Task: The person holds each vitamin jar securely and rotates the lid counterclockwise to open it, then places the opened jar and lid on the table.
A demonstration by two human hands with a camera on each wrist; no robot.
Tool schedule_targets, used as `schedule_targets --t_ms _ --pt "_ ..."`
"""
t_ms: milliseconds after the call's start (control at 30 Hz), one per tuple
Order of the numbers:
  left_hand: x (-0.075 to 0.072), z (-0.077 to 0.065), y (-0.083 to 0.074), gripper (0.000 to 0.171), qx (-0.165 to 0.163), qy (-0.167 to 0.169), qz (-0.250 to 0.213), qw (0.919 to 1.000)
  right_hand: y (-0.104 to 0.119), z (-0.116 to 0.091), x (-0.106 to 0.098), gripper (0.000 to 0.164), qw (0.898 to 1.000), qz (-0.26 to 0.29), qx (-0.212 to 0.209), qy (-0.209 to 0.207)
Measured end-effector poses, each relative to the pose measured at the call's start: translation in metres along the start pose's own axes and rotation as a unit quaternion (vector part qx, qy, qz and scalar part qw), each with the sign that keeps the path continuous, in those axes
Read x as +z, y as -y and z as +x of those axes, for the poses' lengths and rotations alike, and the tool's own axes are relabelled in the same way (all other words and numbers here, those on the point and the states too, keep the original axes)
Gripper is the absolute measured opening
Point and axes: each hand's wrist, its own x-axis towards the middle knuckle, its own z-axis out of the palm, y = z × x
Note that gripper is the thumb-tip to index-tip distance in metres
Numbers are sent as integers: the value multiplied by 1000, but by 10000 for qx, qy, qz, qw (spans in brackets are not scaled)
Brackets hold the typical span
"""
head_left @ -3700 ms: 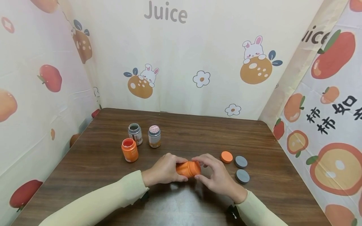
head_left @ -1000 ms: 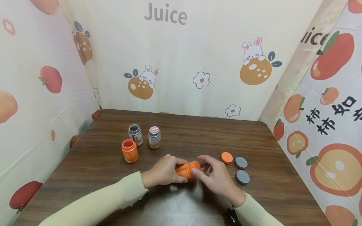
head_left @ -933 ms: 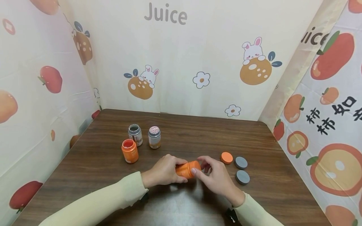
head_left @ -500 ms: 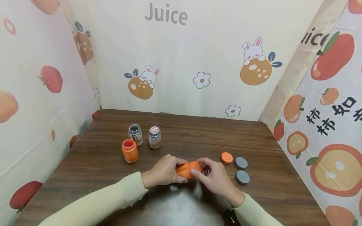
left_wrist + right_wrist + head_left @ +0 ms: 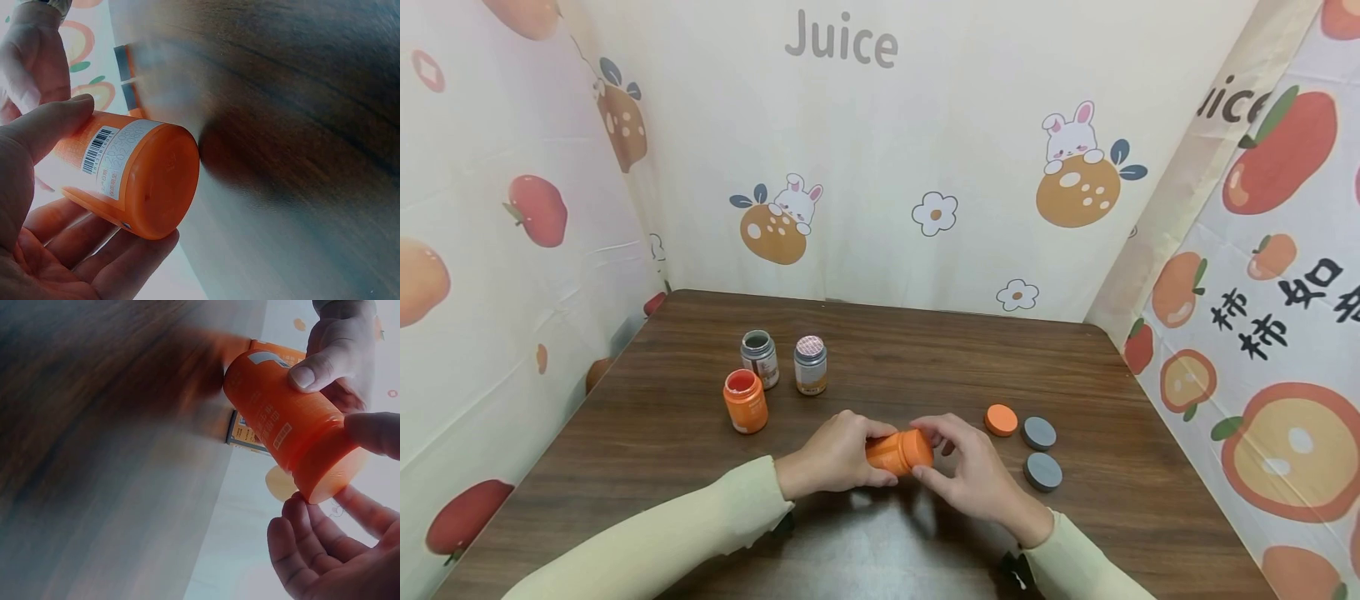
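My left hand (image 5: 837, 454) grips an orange plastic bottle (image 5: 886, 455), held tilted with its capped end toward the right. Its round base (image 5: 165, 181) and a barcode label face the left wrist view, the base low over the table. The orange cap (image 5: 918, 448) sits on the bottle's neck. My right hand (image 5: 973, 471) pinches this cap, thumb on the near side and fingertips on the far side. In the right wrist view the right thumb (image 5: 375, 432) lies against the cap's side, with fingertips at the opposite edge.
At the left stand an uncapped orange bottle (image 5: 747, 404), an uncapped grey bottle (image 5: 762, 362) and a grey bottle (image 5: 811, 371) with a patterned seal on top. Right of my hands lie a loose orange cap (image 5: 1001, 420) and two grey caps (image 5: 1039, 433) on the wooden table (image 5: 917, 367).
My right thumb has slid from the cap's front down to its near edge, and the fingers have shifted along the far edge. The left hand and bottle stay nearly in place.
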Motion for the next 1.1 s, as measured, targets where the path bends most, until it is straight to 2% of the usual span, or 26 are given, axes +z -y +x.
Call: schedule_targets --t_ms 100,333,600,700,833,1000,1100 --pt "0 0 0 49 25 -13 16 10000 0 0 -1 54 9998 4 -215 12" --pt "0 0 0 49 94 -63 13 9999 1 1 -3 60 9993 157 -321 129" --pt "1 1 2 50 131 -79 29 9999 0 1 -3 66 9985 95 -525 111" --pt "1 1 2 50 87 -57 -8 9999 1 1 -3 62 9994 54 -328 11" --pt "1 1 1 50 28 -61 -54 10000 3 1 -1 46 9995 33 233 -209" --pt "0 1 1 50 -25 -30 -124 9999 6 2 1 34 9945 99 993 -321" --pt "0 0 1 49 -35 -4 -148 9999 7 3 2 31 9911 73 1284 -338"
